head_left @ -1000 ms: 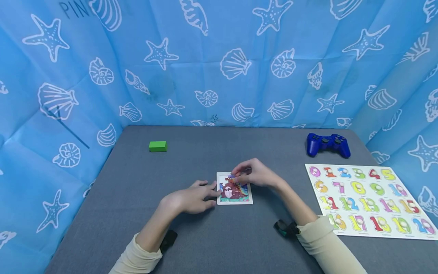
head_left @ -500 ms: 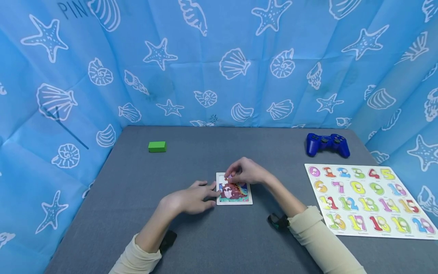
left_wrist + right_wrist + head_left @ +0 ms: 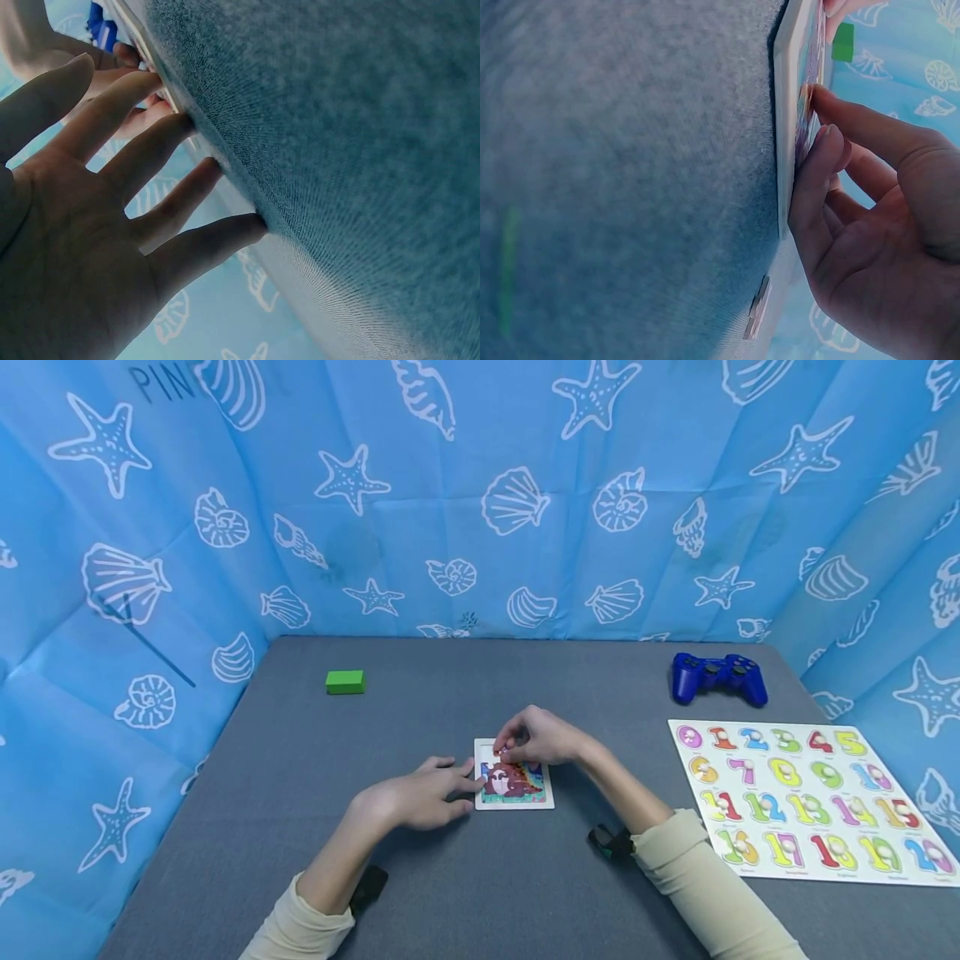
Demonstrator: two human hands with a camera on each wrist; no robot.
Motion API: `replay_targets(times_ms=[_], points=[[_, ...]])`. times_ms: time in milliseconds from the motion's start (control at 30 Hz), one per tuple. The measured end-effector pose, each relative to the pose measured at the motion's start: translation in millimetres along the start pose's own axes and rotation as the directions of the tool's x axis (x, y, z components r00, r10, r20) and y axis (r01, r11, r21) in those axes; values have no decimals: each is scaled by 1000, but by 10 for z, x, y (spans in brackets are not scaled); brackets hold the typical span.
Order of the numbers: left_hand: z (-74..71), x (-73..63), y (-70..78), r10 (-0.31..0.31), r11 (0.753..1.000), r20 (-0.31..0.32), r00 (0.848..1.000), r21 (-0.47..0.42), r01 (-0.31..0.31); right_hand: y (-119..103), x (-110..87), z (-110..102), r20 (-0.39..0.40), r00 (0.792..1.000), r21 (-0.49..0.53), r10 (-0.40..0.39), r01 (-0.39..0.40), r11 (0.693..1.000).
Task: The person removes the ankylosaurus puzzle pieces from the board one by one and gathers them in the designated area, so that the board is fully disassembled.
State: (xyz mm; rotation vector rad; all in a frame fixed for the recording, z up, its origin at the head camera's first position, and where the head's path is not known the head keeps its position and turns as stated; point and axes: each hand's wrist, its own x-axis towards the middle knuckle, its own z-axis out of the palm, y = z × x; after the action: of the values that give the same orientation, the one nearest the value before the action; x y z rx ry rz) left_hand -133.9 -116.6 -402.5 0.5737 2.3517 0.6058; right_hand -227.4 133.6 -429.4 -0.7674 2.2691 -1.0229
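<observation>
Found small picture puzzle point(image 3: 516, 783) lying flat on grey table point(image 3: 480, 885), largely filled. Noted pale patch at upper left, judged as lacking a piece or more. Observed right hand point(image 3: 543, 737) pinching small piece point(image 3: 502, 751) beside that patch; cannot confirm seating. Observed left hand point(image 3: 423, 795) with fingers extended, touching puzzle's left edge
</observation>
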Motion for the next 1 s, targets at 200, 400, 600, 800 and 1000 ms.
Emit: replay_targets(times_ms=[200, 400, 600, 800, 1000], points=[[-1, -3, 4, 3, 1000, -4, 1000, 7, -3, 10, 2, -3, -5, 1000, -1, -9, 9, 1000], [-1, -7, 9, -2, 1000, -7, 1000, 8, 2, 10, -8, -8, -19, 999, -3, -34, 34, 999], [-10, -13, 12, -6, 1000, -12, 1000, 11, 6, 11, 4, 0, -2, 1000, 24, -11, 11, 1000], [-6, -10, 7, -4, 1000, -13, 1000, 10, 5, 9, 10, -2, -1, 1000, 7, -3, 3, 1000], [-3, -6, 10, -3, 1000, -8, 1000, 8, 3, 35, -9, -15, -6, 999, -48, -44, 44, 998]])
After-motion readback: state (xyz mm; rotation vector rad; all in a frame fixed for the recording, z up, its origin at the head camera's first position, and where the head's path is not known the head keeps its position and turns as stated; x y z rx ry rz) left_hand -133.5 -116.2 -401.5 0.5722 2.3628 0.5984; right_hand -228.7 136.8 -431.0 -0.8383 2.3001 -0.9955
